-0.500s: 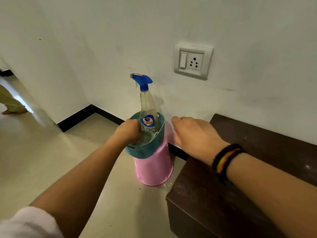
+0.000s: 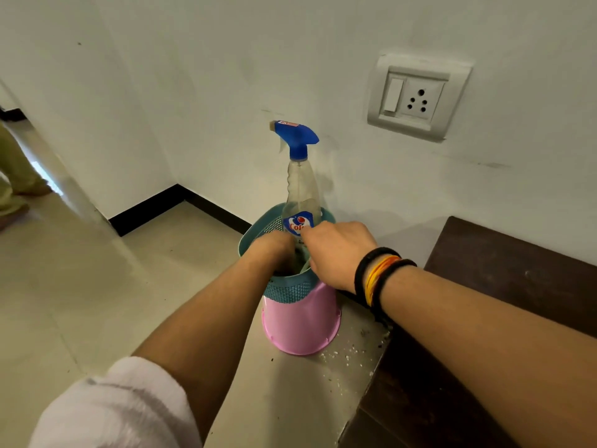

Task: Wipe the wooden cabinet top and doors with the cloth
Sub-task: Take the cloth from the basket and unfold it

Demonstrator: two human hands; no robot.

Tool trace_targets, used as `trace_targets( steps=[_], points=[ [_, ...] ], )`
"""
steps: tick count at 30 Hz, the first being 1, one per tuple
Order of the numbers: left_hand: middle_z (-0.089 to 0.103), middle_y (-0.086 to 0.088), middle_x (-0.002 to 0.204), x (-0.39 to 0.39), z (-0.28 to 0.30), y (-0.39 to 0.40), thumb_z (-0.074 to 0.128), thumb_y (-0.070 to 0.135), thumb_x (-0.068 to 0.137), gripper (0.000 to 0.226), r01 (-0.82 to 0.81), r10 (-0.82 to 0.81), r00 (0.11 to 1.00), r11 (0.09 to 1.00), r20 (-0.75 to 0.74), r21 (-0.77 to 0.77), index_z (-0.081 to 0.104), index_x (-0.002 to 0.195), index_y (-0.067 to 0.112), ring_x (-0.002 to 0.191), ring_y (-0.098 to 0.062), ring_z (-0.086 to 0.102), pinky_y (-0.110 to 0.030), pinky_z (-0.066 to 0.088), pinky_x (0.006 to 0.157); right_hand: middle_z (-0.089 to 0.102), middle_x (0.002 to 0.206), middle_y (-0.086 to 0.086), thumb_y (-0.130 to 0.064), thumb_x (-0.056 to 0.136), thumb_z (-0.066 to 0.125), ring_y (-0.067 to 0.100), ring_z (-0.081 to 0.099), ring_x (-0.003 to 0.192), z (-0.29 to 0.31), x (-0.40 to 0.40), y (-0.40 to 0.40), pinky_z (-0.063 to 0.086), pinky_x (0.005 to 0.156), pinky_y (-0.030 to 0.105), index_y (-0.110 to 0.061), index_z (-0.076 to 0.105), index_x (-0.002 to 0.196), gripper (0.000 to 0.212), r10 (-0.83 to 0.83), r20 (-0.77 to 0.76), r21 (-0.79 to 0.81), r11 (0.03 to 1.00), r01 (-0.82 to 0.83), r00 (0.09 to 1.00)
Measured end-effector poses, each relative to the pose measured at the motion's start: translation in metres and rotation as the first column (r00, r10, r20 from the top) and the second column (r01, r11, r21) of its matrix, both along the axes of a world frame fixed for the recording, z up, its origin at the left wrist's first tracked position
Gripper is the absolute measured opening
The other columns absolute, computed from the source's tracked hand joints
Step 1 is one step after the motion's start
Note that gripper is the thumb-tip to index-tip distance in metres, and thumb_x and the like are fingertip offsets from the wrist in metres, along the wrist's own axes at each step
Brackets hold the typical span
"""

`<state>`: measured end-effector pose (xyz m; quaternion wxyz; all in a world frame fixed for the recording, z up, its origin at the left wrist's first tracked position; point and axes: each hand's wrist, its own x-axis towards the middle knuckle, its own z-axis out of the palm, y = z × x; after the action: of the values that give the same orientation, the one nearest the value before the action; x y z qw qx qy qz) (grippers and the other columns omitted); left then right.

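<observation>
A teal mesh basket (image 2: 284,289) sits on top of an upturned pink bucket (image 2: 300,324) on the floor, left of the dark wooden cabinet (image 2: 517,279). A clear spray bottle (image 2: 300,185) with a blue trigger stands upright in the basket. My left hand (image 2: 274,250) is down inside the basket with its fingers hidden. My right hand (image 2: 339,250) is over the basket's near rim, fingertips by the bottle's label. A strip of pale green cloth (image 2: 303,258) shows between the two hands. Which hand holds it I cannot tell.
A white wall with a switch and socket plate (image 2: 416,95) stands right behind the bucket. White crumbs (image 2: 352,350) lie on the tiled floor by the cabinet's corner. Another person's leg (image 2: 13,176) shows in the doorway at far left.
My right hand has moved left from above the cabinet's corner to the basket rim. My left hand has gone deeper into the basket. The view is closer.
</observation>
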<state>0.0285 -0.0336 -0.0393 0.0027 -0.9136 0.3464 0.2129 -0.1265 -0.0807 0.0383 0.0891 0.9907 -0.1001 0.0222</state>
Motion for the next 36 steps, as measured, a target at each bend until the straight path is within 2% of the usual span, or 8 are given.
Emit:
trace_targets(
  steps=[11,16,20,24,26,28,30,36],
  points=[
    [0.064,-0.003,0.083,-0.015,0.098,0.028,0.066,0.021,0.078,0.010,-0.083,0.125,0.981,0.961,0.149,-0.264,0.061,0.087,0.019,0.072,-0.018,0.063,-0.033,0.056,0.060,0.065,0.100,0.008,-0.019,0.094,0.053,0.027,0.052,0.072,0.050,-0.021,-0.016,0.039,0.064,0.035,-0.016,0.049,0.099,0.007,-0.123,0.071,0.157,0.981,0.111,0.990],
    [0.064,0.000,0.075,-0.059,0.197,0.055,0.067,0.022,0.074,0.009,0.107,0.000,0.972,0.890,0.234,-0.443,0.062,0.069,0.027,0.075,-0.022,0.063,-0.033,0.053,0.061,0.063,0.118,0.010,-0.039,0.092,0.059,0.032,0.062,0.103,0.102,-0.056,-0.021,0.053,0.082,0.041,-0.013,0.051,0.125,0.042,-0.247,0.190,0.349,0.922,0.170,0.950],
    [0.065,0.004,0.088,-0.123,0.270,0.064,0.075,0.023,0.079,0.013,0.276,-0.161,0.956,0.781,0.246,-0.561,0.067,0.087,0.028,0.078,-0.014,0.060,-0.019,0.043,0.056,0.065,0.123,0.007,-0.053,0.084,0.069,0.028,0.062,0.110,0.148,-0.104,-0.026,0.053,0.090,0.043,-0.014,0.054,0.126,0.059,-0.311,0.310,0.559,0.824,0.092,0.898],
    [0.065,-0.001,0.090,-0.189,0.293,0.060,0.081,0.016,0.080,0.029,0.103,-0.312,0.947,0.514,-0.074,-0.852,0.060,0.100,0.016,0.076,-0.013,0.062,-0.019,0.052,0.058,0.075,0.110,0.005,-0.027,0.087,0.071,0.023,0.070,0.103,0.179,-0.168,-0.031,0.054,0.096,0.047,-0.015,0.069,0.116,0.031,-0.326,0.411,0.796,0.583,-0.161,0.852],
    [0.067,-0.013,0.107,-0.209,0.287,0.056,0.085,0.018,0.075,0.052,-0.201,-0.491,0.762,0.440,-0.421,-0.875,0.057,0.117,0.008,0.092,-0.022,0.068,-0.032,0.060,0.073,0.076,0.108,0.004,-0.025,0.086,0.069,0.022,0.071,0.102,0.189,-0.200,-0.032,0.055,0.095,0.048,-0.016,0.070,0.114,0.030,-0.346,0.462,0.797,0.565,-0.212,0.816],
    [0.067,-0.019,0.118,-0.226,0.274,0.053,0.088,0.024,0.071,0.068,-0.352,-0.616,0.494,0.503,-0.614,-0.789,0.058,0.127,-0.001,0.105,-0.030,0.067,-0.039,0.058,0.088,0.076,0.106,0.002,-0.024,0.091,0.070,0.017,0.072,0.098,0.199,-0.232,-0.032,0.057,0.090,0.039,-0.014,0.071,0.113,0.024,-0.333,0.447,0.805,0.554,-0.211,0.830],
    [0.069,-0.020,0.119,-0.242,0.261,0.050,0.093,0.028,0.064,0.071,-0.412,-0.598,0.364,0.584,-0.714,-0.699,0.065,0.123,0.001,0.108,-0.033,0.069,-0.041,0.058,0.090,0.076,0.095,-0.004,-0.028,0.094,0.068,0.009,0.072,0.085,0.205,-0.259,-0.032,0.057,0.078,0.027,-0.017,0.072,0.106,0.017,-0.287,0.361,0.814,0.561,-0.150,0.887],
    [0.068,-0.022,0.122,-0.276,0.246,0.042,0.071,0.000,0.078,0.042,-0.372,-0.538,0.428,0.627,-0.726,-0.684,0.066,0.119,-0.001,0.115,-0.037,0.065,-0.048,0.051,0.102,0.075,0.109,0.005,-0.026,0.095,0.066,0.019,0.071,0.099,0.189,-0.316,-0.048,0.056,0.089,0.030,-0.009,0.067,0.115,0.026,-0.287,0.179,0.821,0.571,0.018,0.941]
  ],
)
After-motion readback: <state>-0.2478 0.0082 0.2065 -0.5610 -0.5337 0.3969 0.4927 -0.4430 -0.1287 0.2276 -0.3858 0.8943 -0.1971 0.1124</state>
